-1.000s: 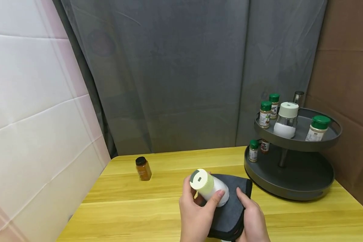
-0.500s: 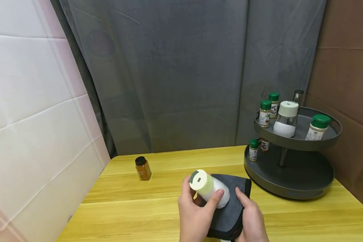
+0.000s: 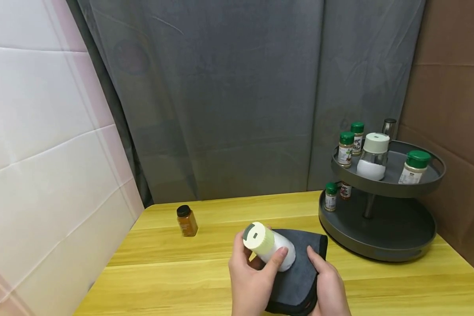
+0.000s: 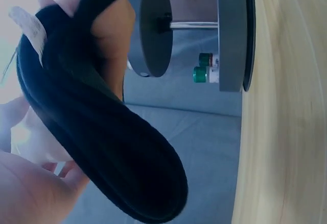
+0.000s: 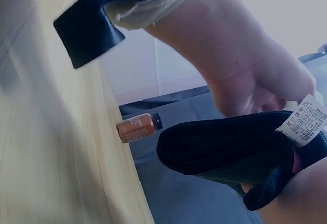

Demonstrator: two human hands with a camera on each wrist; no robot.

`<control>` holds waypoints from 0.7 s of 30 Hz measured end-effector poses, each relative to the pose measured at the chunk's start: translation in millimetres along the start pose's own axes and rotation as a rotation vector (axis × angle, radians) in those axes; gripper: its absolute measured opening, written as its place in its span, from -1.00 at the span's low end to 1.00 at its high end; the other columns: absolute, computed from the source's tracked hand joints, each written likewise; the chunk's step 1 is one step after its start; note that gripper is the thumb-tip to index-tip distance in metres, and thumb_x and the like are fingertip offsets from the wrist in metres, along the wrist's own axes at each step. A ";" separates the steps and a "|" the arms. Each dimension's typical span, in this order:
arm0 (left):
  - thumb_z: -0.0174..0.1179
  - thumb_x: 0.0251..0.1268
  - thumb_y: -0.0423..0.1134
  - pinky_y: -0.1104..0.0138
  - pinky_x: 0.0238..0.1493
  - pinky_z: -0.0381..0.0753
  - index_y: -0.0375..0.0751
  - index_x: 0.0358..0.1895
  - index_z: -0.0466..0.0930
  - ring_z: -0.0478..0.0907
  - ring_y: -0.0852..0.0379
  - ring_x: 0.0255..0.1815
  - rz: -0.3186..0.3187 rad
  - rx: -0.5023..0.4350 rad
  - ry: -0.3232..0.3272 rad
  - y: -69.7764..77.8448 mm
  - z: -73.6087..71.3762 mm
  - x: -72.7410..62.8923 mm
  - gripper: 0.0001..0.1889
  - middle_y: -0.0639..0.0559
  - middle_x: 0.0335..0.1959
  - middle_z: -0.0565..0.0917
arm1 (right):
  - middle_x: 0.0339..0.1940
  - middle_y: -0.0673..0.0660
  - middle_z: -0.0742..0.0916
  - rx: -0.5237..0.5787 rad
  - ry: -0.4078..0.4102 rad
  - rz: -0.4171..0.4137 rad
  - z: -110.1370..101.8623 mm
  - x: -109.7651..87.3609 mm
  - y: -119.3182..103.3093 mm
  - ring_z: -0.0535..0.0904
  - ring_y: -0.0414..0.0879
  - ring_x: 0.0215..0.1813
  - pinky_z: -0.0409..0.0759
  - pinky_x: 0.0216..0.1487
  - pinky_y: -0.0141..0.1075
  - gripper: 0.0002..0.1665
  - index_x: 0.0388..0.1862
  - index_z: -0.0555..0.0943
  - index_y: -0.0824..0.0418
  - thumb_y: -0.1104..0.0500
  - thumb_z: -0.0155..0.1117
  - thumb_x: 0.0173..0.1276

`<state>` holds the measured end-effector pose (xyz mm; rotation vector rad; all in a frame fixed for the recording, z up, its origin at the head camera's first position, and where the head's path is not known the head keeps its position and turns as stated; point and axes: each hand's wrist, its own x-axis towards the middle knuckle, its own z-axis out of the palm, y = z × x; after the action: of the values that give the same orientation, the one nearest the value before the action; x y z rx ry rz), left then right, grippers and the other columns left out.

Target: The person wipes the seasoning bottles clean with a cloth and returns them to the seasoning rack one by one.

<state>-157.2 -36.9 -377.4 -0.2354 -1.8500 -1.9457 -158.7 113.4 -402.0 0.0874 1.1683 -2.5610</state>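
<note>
My left hand [image 3: 250, 278] grips a shaker jar [image 3: 269, 246] with a pale green lid and white contents, tilted with its lid toward the upper left. The jar's base lies against a folded dark grey cloth [image 3: 294, 285] with black edging. On the cloth's right side my right hand [image 3: 329, 287] holds it, thumb on top and the other fingers hidden beneath. From below, the right wrist view shows the folded cloth [image 5: 230, 142] with a white printed care tag [image 5: 305, 121]. Both hands are above the wooden table [image 3: 174, 281].
A black-capped jar of orange-brown spice [image 3: 187, 221] stands at the back left of the table. At right stands a two-tier dark turntable rack [image 3: 379, 252]. Several green-capped jars [image 3: 414, 166] and another pale-lidded shaker [image 3: 373, 158] stand on it.
The shaker jar and my left hand have shifted slightly to the left across the cloth. My right hand has barely moved, still holding the cloth.
</note>
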 end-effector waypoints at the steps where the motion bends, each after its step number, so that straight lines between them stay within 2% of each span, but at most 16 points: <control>1: 0.65 0.10 -0.24 0.30 0.08 0.77 -0.07 0.22 0.54 0.73 0.05 0.08 -0.011 -0.004 -0.013 0.4 0.6 -1.0 -0.38 -0.06 0.09 0.77 | 0.26 -0.07 0.67 -0.003 -0.008 0.001 -0.1 0.1 0.2 0.67 -0.20 0.27 0.52 0.54 -0.06 -0.08 0.76 -0.11 0.19 -0.35 -0.31 0.73; 5: 0.65 0.10 -0.21 0.31 0.11 0.75 -0.06 0.24 0.54 0.71 0.02 0.10 -0.044 -0.009 -0.042 1.6 2.1 -2.1 -0.36 -0.03 0.11 0.77 | 0.30 -0.02 0.65 -0.012 -0.012 -0.001 -0.8 1.2 0.6 0.65 -0.19 0.29 0.52 0.54 -0.05 -0.08 0.75 -0.08 0.22 -0.35 -0.32 0.73; 8: 0.64 0.12 -0.22 0.31 0.13 0.75 -0.08 0.27 0.52 0.72 0.03 0.12 -0.050 -0.001 -0.010 1.0 0.7 0.5 -0.35 -0.04 0.12 0.76 | 0.49 0.08 0.55 -0.036 0.025 0.016 -0.9 1.6 0.8 0.64 -0.20 0.29 0.48 0.57 -0.03 -0.04 0.77 -0.10 0.22 -0.37 -0.29 0.72; 11: 0.63 0.13 -0.25 0.31 0.11 0.75 -0.10 0.27 0.52 0.73 0.04 0.12 -0.049 0.010 0.022 0.5 -2.0 2.4 -0.35 -0.07 0.12 0.76 | 0.67 0.20 0.34 -0.077 0.060 0.028 0.1 1.0 0.6 0.62 -0.21 0.28 0.45 0.60 -0.02 -0.01 0.79 -0.14 0.25 -0.37 -0.29 0.72; 14: 0.64 0.13 -0.23 0.31 0.08 0.76 -0.07 0.23 0.53 0.73 0.04 0.10 -0.047 0.017 0.012 1.6 -2.9 1.4 -0.38 -0.04 0.10 0.77 | 0.60 0.17 0.45 -0.069 0.049 0.026 1.0 -0.6 -0.2 0.64 -0.22 0.27 0.49 0.57 -0.03 -0.01 0.78 -0.13 0.25 -0.37 -0.28 0.72; 18: 0.65 0.11 -0.21 0.30 0.09 0.75 -0.04 0.20 0.55 0.71 0.01 0.09 -0.049 -0.005 -0.056 4.1 -0.7 -2.3 -0.39 -0.01 0.08 0.78 | 0.27 -0.03 0.69 0.007 -0.051 0.043 -0.2 -3.4 -1.3 0.66 -0.19 0.29 0.55 0.51 -0.07 -0.07 0.74 -0.08 0.19 -0.39 -0.33 0.72; 21: 0.65 0.10 -0.23 0.32 0.13 0.73 -0.04 0.21 0.54 0.71 0.02 0.12 -0.070 -0.026 -0.072 5.1 0.3 -3.2 -0.38 -0.02 0.11 0.79 | 0.23 -0.05 0.71 0.027 -0.095 0.060 -2.0 -3.7 -2.1 0.66 -0.18 0.31 0.54 0.52 -0.08 -0.08 0.74 -0.09 0.18 -0.39 -0.35 0.72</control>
<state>-152.3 -36.0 -374.1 -0.2556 -1.9030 -2.0342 -156.0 117.2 -401.0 0.0063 1.0796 -2.5004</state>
